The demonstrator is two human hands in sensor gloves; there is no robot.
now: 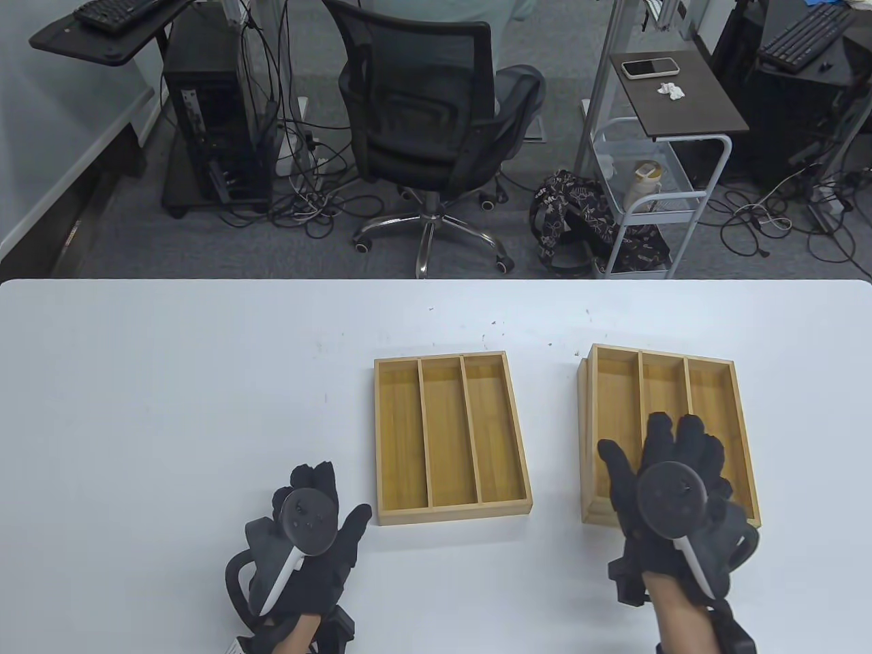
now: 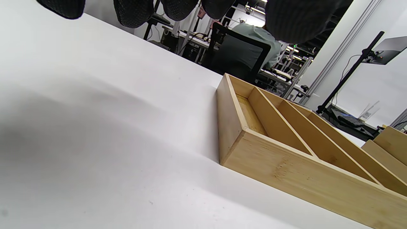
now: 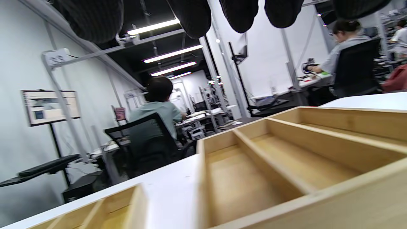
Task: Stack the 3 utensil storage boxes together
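Three bamboo utensil boxes with three compartments each lie on the white table [image 1: 170, 409]. One box [image 1: 449, 436] lies alone in the middle. At the right, a second box [image 1: 681, 402] sits slightly skewed on top of a third box [image 1: 586, 443], of which only the left edge shows. My right hand [image 1: 661, 443] is over the near end of the top box, fingers spread; in the right wrist view the fingers [image 3: 190, 16] hang above the box [image 3: 286, 165] without touching. My left hand [image 1: 327, 490] is open and empty, just left of the middle box's near corner [image 2: 286, 152].
The table's far edge [image 1: 436, 281] runs across the view; an office chair [image 1: 436, 122] and a cart [image 1: 654, 177] stand beyond it. Bare tabletop lies to the left and in front of the boxes.
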